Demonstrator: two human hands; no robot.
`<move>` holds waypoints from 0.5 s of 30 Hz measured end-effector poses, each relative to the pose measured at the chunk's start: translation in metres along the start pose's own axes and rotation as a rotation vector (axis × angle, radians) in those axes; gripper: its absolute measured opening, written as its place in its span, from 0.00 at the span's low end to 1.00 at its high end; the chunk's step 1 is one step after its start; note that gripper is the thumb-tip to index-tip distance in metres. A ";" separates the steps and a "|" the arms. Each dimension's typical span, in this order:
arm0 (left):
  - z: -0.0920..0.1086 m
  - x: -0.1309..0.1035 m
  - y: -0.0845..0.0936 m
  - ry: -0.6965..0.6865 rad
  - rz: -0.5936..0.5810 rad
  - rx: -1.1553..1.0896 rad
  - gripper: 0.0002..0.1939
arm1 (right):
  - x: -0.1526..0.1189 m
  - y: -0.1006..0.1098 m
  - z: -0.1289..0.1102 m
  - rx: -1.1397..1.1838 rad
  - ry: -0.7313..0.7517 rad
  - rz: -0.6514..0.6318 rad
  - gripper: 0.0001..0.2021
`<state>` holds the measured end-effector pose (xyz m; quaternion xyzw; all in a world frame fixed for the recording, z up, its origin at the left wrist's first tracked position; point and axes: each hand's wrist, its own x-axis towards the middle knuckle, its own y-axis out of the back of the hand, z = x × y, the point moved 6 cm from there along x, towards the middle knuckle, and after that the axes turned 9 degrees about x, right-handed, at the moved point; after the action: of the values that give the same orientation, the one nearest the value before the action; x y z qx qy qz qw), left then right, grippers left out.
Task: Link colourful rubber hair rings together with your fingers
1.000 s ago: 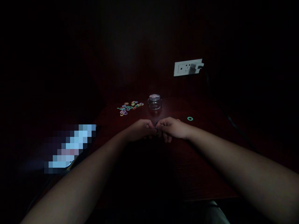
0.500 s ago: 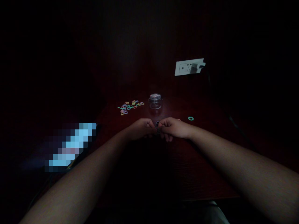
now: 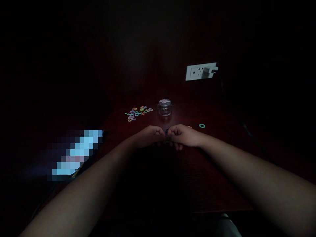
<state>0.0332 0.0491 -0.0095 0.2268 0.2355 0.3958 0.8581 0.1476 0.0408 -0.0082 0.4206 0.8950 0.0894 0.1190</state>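
Observation:
My left hand and my right hand meet over the dark red table, fingertips pinched close together. Between them is something small and dark, too dim to name; a faint greenish bit shows below the fingertips. A dark ring-like shape shows just behind the fingers. Beyond the hands stands a small clear jar with a patterned lid. A green ring, like a hair tie, lies right of my right hand. An orange-pink one is partly hidden behind that hand.
Several coloured small bands lie scattered left of the jar. A lit, blurred-out screen lies beside my left forearm, with a cable near it. On the back wall is a white socket plate with a plug in it. The surroundings are very dark.
My hands stay almost in place, with the fingertips shifting slightly against each other. The whole view has moved a tiny bit. The jar and the bands lie as before.

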 end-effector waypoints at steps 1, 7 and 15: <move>0.000 0.000 0.000 0.005 0.000 0.003 0.11 | 0.000 0.000 0.000 0.004 -0.001 0.001 0.05; 0.000 -0.001 0.001 -0.006 0.015 0.018 0.12 | 0.000 0.000 -0.002 0.030 -0.002 0.017 0.07; 0.000 -0.001 -0.001 -0.002 -0.002 -0.027 0.12 | 0.000 0.000 0.000 -0.014 0.017 0.012 0.05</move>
<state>0.0333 0.0480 -0.0097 0.2155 0.2295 0.3977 0.8618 0.1475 0.0413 -0.0083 0.4244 0.8927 0.1000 0.1136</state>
